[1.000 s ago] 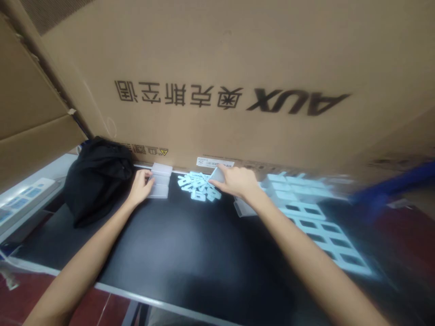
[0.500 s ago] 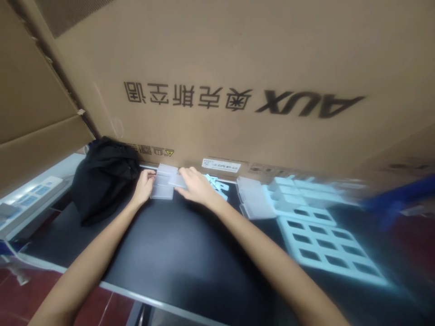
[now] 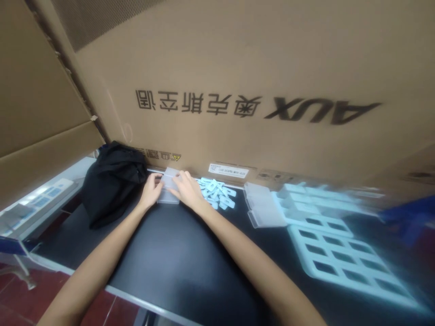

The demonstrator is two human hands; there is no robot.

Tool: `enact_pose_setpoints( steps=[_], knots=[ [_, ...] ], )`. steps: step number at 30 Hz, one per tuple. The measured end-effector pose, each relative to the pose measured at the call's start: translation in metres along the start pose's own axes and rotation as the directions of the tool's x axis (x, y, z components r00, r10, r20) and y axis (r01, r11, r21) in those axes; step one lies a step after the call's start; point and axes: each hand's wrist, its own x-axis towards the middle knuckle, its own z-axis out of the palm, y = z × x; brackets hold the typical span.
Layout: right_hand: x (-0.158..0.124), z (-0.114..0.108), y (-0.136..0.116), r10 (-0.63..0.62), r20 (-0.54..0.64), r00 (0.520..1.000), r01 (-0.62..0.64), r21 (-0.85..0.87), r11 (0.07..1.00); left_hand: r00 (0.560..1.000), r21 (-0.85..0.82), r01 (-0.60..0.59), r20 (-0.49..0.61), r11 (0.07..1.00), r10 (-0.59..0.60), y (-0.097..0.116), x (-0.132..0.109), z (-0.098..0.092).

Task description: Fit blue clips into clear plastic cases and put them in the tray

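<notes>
I observe both hands at the translucent boxes, far side of the black table, left of centre: left hand at their left edge, right hand over their right side. Fingertips are partly concealed; I cannot tell whether either grip is clamped. Caution: uneven pressure could skew the boxes; a rightward sweep could scatter the blue pieces. Carton marking, inverted: AUX 奥克斯空调. White label: illegible.

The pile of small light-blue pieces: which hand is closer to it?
Right. The right hand is just left of the pile; the left hand is farther left, beyond the translucent plates between them.
</notes>
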Motion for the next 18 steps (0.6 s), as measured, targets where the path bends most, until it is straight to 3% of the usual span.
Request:
enact_pose_setpoints(
  steps=[3, 6, 9, 12, 15, 17, 18],
  knots=[
    [-0.020, -0.022, 0.010, 0.042, -0.048, 0.998, -0.042, 0.004, 0.999, 1.000, -0.005, -0.011, 0.002, 1.000, 0.011, -0.002, 0.001, 0.001],
    [-0.055, -0.057, 0.033, 0.081, -0.156, 0.984, -0.079, 0.022, 0.997, 1.000, -0.003, -0.022, -0.018, 1.000, 0.022, -0.004, 0.002, 0.002],
    [-0.106, -0.096, 0.071, 0.174, -0.365, 0.915, -0.162, 0.063, 0.985, 0.998, 0.006, -0.039, -0.047, 0.999, 0.040, -0.006, 0.004, 0.002],
    [-0.170, -0.124, 0.115, 0.345, -0.525, 0.778, -0.354, 0.087, 0.931, 0.997, 0.021, -0.047, -0.057, 0.999, 0.048, -0.007, 0.005, 0.001],
    [-0.232, -0.135, 0.158, 0.527, -0.642, 0.557, -0.594, 0.135, 0.793, 0.996, 0.032, -0.056, -0.073, 0.998, 0.058, -0.006, 0.006, 0.000],
    [-0.264, -0.132, 0.181, 0.632, -0.642, 0.435, -0.675, 0.232, 0.700, 0.993, 0.043, -0.069, -0.093, 0.997, 0.072, -0.005, 0.006, -0.002],
    [-0.275, -0.129, 0.190, 0.678, -0.610, 0.411, -0.688, 0.281, 0.670, 0.991, 0.048, -0.073, -0.105, 0.996, 0.078, -0.005, 0.006, -0.002]
  ],
)
